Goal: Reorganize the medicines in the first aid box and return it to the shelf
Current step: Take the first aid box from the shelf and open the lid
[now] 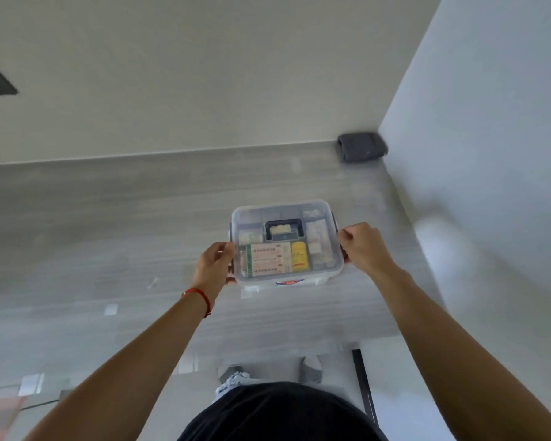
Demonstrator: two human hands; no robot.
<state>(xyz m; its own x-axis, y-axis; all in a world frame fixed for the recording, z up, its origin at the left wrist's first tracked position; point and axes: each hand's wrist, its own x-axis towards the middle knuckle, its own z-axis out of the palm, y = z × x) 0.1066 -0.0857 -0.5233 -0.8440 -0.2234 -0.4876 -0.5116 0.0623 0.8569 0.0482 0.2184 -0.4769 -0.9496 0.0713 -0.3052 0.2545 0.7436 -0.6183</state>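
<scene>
On a grey wood-grain surface (108,224) against a pale wall, the lidded first aid box (285,245) is gripped at its sides by the left hand (215,264) and right hand (365,246), fingers curled closed.
</scene>
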